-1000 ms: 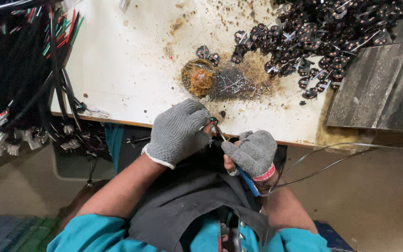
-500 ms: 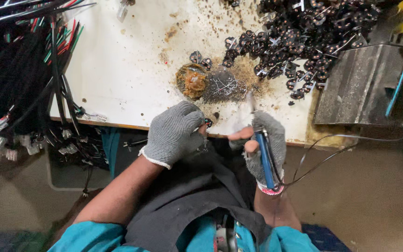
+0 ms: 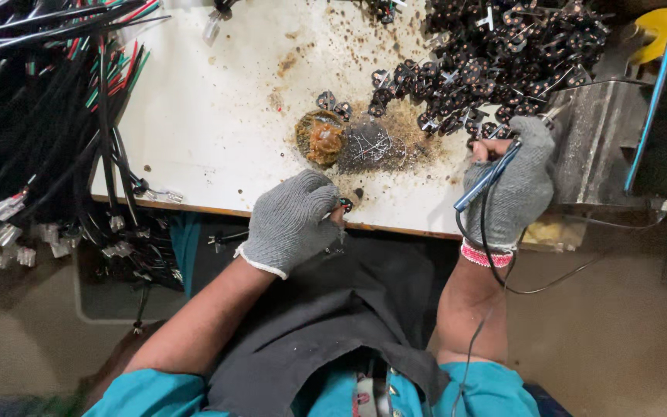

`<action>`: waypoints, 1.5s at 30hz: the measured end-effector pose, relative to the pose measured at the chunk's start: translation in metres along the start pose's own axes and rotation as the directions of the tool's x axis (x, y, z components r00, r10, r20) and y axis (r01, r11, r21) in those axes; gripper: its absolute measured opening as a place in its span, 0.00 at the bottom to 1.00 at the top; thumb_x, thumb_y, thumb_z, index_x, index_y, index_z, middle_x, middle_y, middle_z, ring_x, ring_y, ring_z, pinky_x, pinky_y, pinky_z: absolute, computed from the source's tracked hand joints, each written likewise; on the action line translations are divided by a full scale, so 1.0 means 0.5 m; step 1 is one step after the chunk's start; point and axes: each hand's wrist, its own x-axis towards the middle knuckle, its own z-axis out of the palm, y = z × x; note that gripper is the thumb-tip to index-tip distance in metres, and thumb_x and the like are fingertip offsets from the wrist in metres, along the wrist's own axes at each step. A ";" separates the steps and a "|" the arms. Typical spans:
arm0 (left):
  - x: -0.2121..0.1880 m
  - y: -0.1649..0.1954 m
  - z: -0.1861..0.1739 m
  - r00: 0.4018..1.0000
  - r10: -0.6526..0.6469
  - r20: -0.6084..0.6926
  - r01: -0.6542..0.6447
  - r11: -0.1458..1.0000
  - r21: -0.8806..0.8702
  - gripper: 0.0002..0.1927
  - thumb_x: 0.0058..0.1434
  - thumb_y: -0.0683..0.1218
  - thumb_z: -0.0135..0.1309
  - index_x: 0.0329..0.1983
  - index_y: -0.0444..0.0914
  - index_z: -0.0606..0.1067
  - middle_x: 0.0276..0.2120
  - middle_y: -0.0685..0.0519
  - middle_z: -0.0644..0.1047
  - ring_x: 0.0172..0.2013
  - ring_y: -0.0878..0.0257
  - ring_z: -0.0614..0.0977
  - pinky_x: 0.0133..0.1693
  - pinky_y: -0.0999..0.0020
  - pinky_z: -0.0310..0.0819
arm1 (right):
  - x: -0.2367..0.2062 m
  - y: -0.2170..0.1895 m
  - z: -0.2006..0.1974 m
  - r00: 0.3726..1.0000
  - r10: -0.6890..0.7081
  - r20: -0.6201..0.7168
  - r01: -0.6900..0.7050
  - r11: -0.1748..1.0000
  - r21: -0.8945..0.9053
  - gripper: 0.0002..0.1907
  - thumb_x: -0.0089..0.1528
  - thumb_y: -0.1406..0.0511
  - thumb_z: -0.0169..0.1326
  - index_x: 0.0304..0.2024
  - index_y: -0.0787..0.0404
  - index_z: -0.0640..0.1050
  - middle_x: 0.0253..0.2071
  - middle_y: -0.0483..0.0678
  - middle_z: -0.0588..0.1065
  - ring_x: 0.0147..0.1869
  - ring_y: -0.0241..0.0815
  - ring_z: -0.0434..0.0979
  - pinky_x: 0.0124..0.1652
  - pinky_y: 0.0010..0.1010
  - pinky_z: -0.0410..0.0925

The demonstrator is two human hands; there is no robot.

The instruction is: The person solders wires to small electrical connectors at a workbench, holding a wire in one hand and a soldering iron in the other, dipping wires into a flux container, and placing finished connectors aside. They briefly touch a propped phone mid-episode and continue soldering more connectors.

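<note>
Nearest the camera, a dark apron [image 3: 326, 324] lies over the person's lap, with teal sleeves at the bottom edge. Just above it, at the near edge of the white table [image 3: 218, 116], the left hand [image 3: 291, 220] in a grey knit glove is curled closed, its fingertips pinching a small dark part [image 3: 347, 205] right over the table's rim. To the right, the right hand [image 3: 512, 185], also gloved, is wrapped shut around a blue-handled soldering iron [image 3: 488, 176] (its tip is hidden against the clutter, so I cannot tell what it touches); a thin black cord [image 3: 496, 270] loops down from the handle past the wrist. Between the hands and a little further in sit a round tin of amber paste [image 3: 319, 139] and a grey wire-wool pad [image 3: 376, 147], touching each other, on a patch of brown grime. Beyond them, a heap of small black parts [image 3: 503, 54] fills the far right of the table. Bundles of black, red and green wires [image 3: 48, 116] hang off the left side, and a grey metal block [image 3: 600, 147] stands at the right
</note>
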 end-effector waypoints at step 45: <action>-0.004 -0.005 0.001 0.999 -0.010 0.034 0.009 1.000 0.016 0.07 0.51 0.46 0.61 0.29 0.41 0.75 0.34 0.49 0.76 0.33 0.49 0.80 0.33 0.54 0.74 | -0.073 -0.188 0.022 0.838 -0.515 0.182 0.491 0.856 0.162 0.11 0.58 0.68 0.62 0.43 0.54 0.79 0.48 0.50 0.81 0.52 0.56 0.82 0.50 0.45 0.73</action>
